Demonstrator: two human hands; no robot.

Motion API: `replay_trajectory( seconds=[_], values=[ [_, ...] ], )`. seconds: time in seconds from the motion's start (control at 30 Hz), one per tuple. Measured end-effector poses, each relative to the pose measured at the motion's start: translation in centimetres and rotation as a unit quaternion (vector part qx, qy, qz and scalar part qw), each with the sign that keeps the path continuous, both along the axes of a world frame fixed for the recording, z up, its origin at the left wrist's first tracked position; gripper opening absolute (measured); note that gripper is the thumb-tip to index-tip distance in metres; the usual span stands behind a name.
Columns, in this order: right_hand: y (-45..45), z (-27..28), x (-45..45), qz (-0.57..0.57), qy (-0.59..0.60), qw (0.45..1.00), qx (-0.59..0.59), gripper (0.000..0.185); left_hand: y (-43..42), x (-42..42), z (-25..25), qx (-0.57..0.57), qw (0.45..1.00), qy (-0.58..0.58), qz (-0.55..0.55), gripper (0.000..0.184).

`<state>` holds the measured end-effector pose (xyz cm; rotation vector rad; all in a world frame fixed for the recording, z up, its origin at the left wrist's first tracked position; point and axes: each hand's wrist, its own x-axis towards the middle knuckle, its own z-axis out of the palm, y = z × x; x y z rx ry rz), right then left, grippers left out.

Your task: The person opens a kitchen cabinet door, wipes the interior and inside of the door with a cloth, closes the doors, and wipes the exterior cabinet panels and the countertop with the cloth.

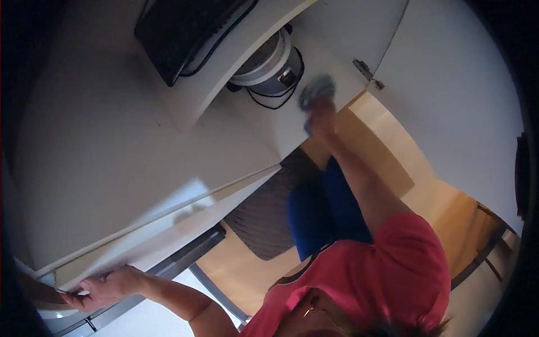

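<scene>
At the lower left, my left hand [106, 288] has its fingers curled round the outer end of a long white door [163, 233]. My right hand [322, 116], smeared by motion, is closed on a grey-green cloth [321, 90] near the cabinet's front edge. Just left of the cloth, a round white-and-grey appliance [272, 70] with a black cord stands on the cabinet's white bottom. Above it, a black item [188, 36] with a cord rests on a curved white shelf [247, 53].
A second white door [449, 106] stands open on the right, with a metal hinge [364, 69]. Below lie a dark ribbed mat [261, 224] and a light wooden floor [387, 135]. My blue-clad knees are at the cabinet front. A dark-framed piece of furniture [483, 253] is at lower right.
</scene>
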<state>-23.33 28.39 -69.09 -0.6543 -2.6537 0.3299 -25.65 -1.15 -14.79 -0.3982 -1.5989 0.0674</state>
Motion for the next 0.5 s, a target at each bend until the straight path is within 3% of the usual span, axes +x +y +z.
replay_trajectory(
  seconds=[0.03,0.1,0.13,0.2,0.27,0.33,0.4,0.43,0.5],
  values=[
    [-2.8,-0.7,-0.2,0.055,0.025,0.998,-0.024,0.036,-0.1,0.3,0.0,-0.009,1.000,0.002,0.011,0.039],
    [-6.4,4.6,0.4,0.228,0.039,0.965,-0.123,0.041,-1.4,0.3,0.3,-0.062,0.996,0.022,0.052,0.039],
    [-7.4,4.2,-0.8,0.240,0.064,0.960,-0.129,0.040,-2.0,0.4,0.5,-0.089,0.993,0.034,0.072,0.039],
    [-9.4,2.6,-4.0,0.258,0.120,0.948,-0.142,0.038,-2.1,0.2,0.6,-0.129,0.986,0.045,0.096,0.040],
    [-10.1,1.7,-8.1,0.257,0.105,0.952,-0.132,0.036,0.3,0.3,0.0,-0.049,0.999,-0.009,0.022,0.043],
    [-11.0,0.7,-12.4,0.242,0.119,0.954,-0.134,0.035,-1.1,0.6,0.8,-0.138,0.988,0.026,0.061,0.042],
    [-10.7,3.6,-14.4,0.199,0.113,0.939,-0.259,0.036,0.1,0.4,0.2,-0.141,0.987,0.048,0.061,0.042],
    [-10.4,4.8,-15.4,0.176,0.111,0.924,-0.320,0.036,-0.2,0.4,0.3,-0.051,0.998,-0.025,-0.034,0.041],
    [-11.5,2.1,-18.7,0.162,0.134,0.931,-0.298,0.038,1.0,0.7,1.4,-0.257,0.962,0.025,0.094,0.045]
  ],
)
